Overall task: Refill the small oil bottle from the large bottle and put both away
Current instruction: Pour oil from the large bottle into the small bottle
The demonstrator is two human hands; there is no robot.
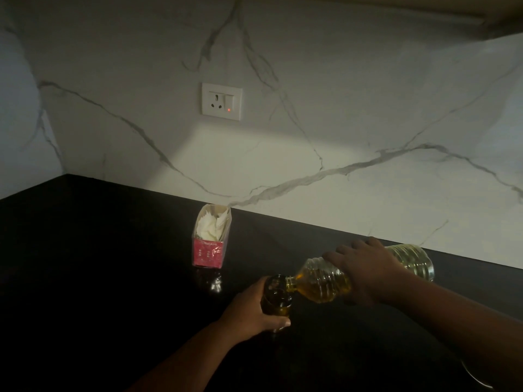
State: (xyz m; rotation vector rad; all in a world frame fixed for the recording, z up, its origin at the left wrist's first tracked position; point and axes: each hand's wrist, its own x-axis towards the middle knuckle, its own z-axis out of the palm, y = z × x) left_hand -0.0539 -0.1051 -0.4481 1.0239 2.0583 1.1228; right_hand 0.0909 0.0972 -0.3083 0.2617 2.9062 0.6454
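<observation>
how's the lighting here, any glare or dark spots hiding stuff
Head view: dim overall; one bright patch on the marble wall below the socket; the black counter swallows detail, so the small bottle barely shows; straight edges bow from the wide-angle lens.

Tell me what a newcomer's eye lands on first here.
Probably the pour, low and centre-right: the right hand tips the big bottle of yellow oil, neck at the mouth of the small bottle gripped by the left hand. Then the red tissue box standing on the black counter, and the white wall socket above it with its red light.
</observation>
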